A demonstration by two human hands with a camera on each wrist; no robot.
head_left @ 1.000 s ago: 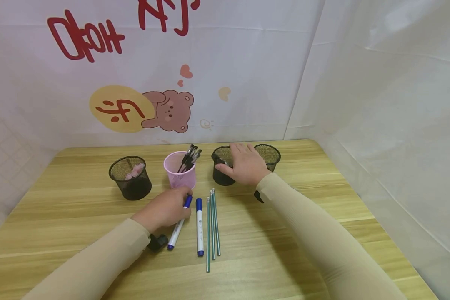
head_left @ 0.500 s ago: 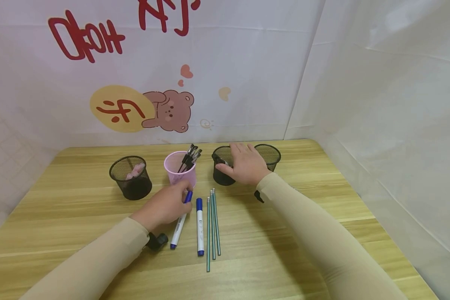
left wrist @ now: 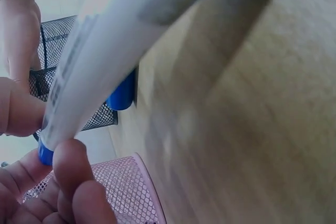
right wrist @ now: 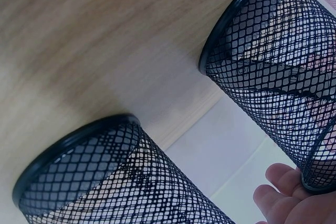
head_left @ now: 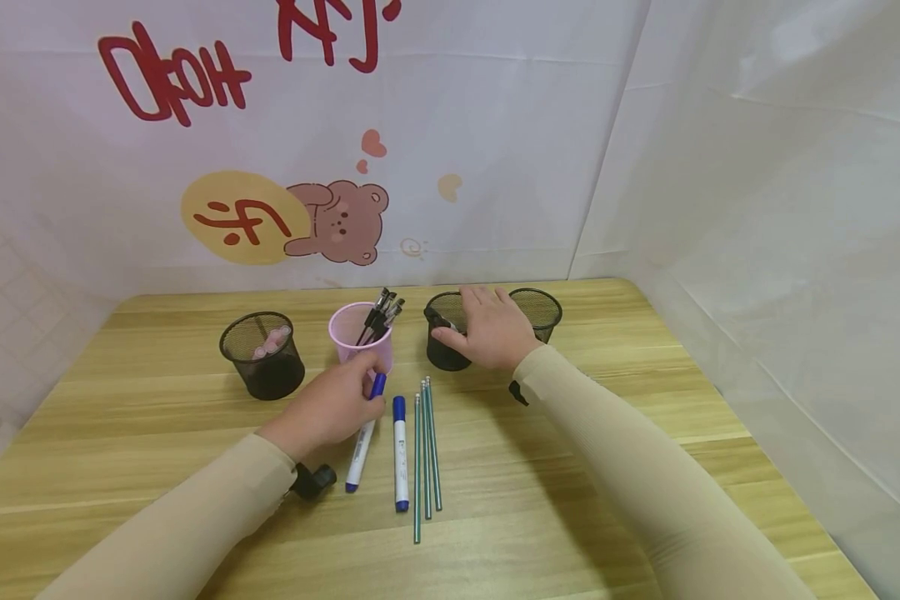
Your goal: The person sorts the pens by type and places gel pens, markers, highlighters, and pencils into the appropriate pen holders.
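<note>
My left hand (head_left: 330, 410) pinches a white whiteboard marker (head_left: 361, 454) close to its blue cap, just in front of the pink mesh pen holder (head_left: 366, 360). In the left wrist view the marker (left wrist: 97, 56) runs slanting above the wood, thumb and fingertips at its capped end. My right hand (head_left: 492, 329) grips the rim of a black mesh pen holder (head_left: 445, 352), its thumb on the near side. That pen holder (right wrist: 262, 72) has a dark pen-like thing inside. A second blue-capped marker (head_left: 400, 458) lies right of the held one.
Three green pencils (head_left: 427, 467) lie side by side right of the markers. Several black pens (head_left: 380, 315) stand in the pink holder. At left, a black mesh holder (head_left: 270, 375) contains pink items; another black mesh holder (head_left: 536, 307) stands partly behind my right hand.
My left hand has moved slightly forward with the marker, towards the pink pen holder, and the marker's lower end has shifted up and right. My right hand stays on the black holder.
</note>
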